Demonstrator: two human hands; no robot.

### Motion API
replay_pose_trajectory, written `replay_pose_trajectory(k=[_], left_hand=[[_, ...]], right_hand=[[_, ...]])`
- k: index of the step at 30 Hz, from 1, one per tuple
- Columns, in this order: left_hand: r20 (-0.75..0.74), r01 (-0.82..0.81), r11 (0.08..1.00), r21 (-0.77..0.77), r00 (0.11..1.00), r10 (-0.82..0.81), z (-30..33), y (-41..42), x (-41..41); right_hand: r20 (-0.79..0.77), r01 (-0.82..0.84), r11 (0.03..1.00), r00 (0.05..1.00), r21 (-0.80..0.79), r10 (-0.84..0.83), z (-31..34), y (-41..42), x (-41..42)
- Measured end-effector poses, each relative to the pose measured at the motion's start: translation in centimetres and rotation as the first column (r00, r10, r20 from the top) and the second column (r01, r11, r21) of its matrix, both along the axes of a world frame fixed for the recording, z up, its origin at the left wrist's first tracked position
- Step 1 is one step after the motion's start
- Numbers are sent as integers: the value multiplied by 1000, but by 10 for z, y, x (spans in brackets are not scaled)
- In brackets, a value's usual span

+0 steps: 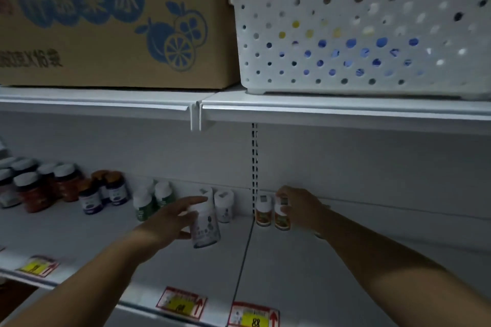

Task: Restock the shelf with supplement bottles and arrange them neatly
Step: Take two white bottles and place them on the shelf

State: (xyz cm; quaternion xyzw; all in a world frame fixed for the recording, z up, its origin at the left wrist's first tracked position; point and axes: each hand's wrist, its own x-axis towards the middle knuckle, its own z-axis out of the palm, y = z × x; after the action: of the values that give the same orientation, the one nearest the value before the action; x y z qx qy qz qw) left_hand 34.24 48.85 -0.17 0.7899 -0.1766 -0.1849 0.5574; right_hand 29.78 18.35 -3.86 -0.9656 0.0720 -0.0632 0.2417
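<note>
Bottle, white with pale label (206, 229), on lower shelf (292, 260) near middle, tilted slightly, left hand (170, 223) curled around its side, index finger stretched across the cap. Right hand (297, 208) grips orange-label bottle (281, 216) from the right, fingers wrapped over cap and body; bottle stands just right of shelf seam. One more orange-label bottle (263, 210) just beside it on the left, close, contact unclear. Two white bottles behind the held white one: one (224, 206) clear, one (206, 191) partly hidden by the finger. Two green-label bottles (152, 203) left of those, close together. Three dark bottles with orange caps (102, 194) further left. Cluster of red bottles with white caps (39, 187) at far left, about five, blurry, exact count unsure. Three price tags on shelf front edge: two yellow-and-red (182, 302), one (253, 316) reading 88. Upper shelf (318, 109) holds one cardboard box (106, 21) with blue fruit print and one white perforated basket (358, 26), side by side.
</note>
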Motion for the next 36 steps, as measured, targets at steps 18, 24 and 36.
replay_pose_trajectory(k=[18, 24, 36], left_hand=[[-56, 254, 963, -86, 964, -259, 0, 33, 92], [-51, 351, 935, -57, 934, -354, -17, 33, 107], [353, 224, 944, 244, 886, -301, -93, 33, 130]], right_hand=[[419, 333, 943, 858, -12, -298, 4, 58, 23], [103, 13, 946, 993, 325, -49, 24, 164, 46], [108, 187, 971, 973, 150, -204, -54, 198, 89]])
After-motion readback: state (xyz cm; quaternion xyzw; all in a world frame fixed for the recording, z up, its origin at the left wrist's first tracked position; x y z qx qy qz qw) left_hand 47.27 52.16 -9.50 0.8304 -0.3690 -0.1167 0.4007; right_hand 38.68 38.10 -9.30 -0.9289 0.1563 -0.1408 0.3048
